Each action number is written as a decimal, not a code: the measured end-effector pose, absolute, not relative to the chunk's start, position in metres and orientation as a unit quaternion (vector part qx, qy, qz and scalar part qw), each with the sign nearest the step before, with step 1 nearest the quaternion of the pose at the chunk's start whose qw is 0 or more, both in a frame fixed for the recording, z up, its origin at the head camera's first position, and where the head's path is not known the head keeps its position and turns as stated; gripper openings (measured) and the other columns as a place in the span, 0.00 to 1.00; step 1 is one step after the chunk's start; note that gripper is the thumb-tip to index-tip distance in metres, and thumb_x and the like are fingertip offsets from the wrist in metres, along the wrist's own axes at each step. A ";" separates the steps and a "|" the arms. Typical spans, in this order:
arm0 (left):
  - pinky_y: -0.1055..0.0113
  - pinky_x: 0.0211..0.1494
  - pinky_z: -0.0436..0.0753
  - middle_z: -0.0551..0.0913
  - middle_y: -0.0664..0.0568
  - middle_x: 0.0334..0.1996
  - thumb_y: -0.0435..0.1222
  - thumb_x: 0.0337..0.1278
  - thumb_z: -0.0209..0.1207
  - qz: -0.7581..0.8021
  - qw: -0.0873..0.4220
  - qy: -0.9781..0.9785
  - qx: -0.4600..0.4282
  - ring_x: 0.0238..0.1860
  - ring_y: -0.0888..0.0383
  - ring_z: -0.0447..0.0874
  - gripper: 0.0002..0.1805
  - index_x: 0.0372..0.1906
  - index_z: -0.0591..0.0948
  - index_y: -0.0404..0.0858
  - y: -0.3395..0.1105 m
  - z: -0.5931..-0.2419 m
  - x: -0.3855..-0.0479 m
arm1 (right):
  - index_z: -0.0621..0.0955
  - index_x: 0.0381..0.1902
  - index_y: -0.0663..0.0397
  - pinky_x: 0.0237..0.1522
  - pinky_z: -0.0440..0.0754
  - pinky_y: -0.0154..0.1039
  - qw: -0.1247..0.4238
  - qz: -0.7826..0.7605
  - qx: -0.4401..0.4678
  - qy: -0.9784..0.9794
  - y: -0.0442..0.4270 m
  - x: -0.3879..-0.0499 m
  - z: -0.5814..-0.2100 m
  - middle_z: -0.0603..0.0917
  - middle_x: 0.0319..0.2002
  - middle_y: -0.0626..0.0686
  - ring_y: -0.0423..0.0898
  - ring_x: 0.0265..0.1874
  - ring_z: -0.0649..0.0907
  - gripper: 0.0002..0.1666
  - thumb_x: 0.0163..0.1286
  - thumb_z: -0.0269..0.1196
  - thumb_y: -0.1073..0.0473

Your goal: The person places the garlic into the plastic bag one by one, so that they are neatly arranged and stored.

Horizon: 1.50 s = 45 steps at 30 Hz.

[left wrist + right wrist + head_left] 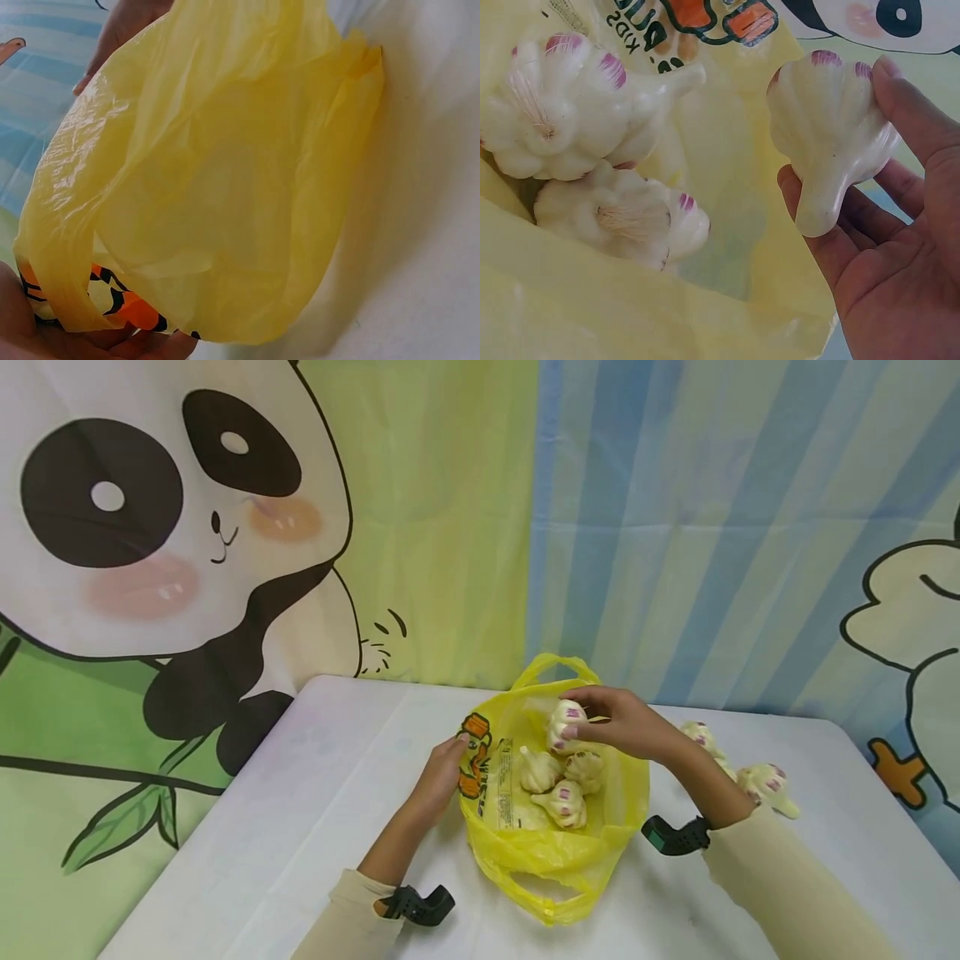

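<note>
Right hand [628, 724] — thumb and fingers curled round garlic bulb [564, 725] at 12 o'clock of yellow bag [543, 852] opening. Left hand [440, 774] pinches bag side at 9 o'clock. Advisable: opening spread wide, bulb held lightly — clear of three bulbs inside [564, 804].

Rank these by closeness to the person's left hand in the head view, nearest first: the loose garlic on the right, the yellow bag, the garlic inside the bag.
1. Yellow bag: gripped at its left edge by the left hand.
2. Garlic inside the bag: resting toward its middle.
3. Loose garlic: outside the bag, to its right.
</note>
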<state>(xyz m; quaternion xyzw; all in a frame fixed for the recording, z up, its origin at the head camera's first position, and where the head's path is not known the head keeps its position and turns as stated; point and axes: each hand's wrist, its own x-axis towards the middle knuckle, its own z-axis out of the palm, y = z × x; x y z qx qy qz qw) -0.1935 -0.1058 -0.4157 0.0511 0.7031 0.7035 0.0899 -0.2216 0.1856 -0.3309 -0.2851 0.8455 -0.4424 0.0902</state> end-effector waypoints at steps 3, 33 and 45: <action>0.57 0.57 0.72 0.78 0.36 0.46 0.49 0.77 0.37 0.703 0.090 0.704 0.050 0.50 0.44 0.76 0.29 0.63 0.73 0.32 -0.106 -0.417 -0.194 | 0.73 0.66 0.55 0.47 0.80 0.42 0.092 -0.437 -0.292 0.846 0.181 -0.224 -0.330 0.79 0.53 0.53 0.51 0.51 0.80 0.32 0.67 0.67 0.52; 0.60 0.54 0.74 0.78 0.33 0.47 0.50 0.78 0.37 0.704 0.090 0.702 0.057 0.51 0.41 0.76 0.29 0.64 0.72 0.32 -0.107 -0.416 -0.194 | 0.72 0.65 0.64 0.49 0.80 0.43 0.104 -0.451 -0.328 0.824 0.123 -0.244 -0.360 0.79 0.55 0.58 0.52 0.51 0.81 0.33 0.66 0.67 0.57; 0.61 0.51 0.76 0.80 0.38 0.47 0.49 0.77 0.37 0.710 0.080 0.697 0.065 0.52 0.41 0.77 0.29 0.64 0.72 0.32 -0.109 -0.416 -0.194 | 0.68 0.68 0.64 0.60 0.70 0.55 0.123 -0.483 -0.327 0.803 0.119 -0.242 -0.367 0.71 0.64 0.65 0.63 0.61 0.73 0.36 0.66 0.67 0.59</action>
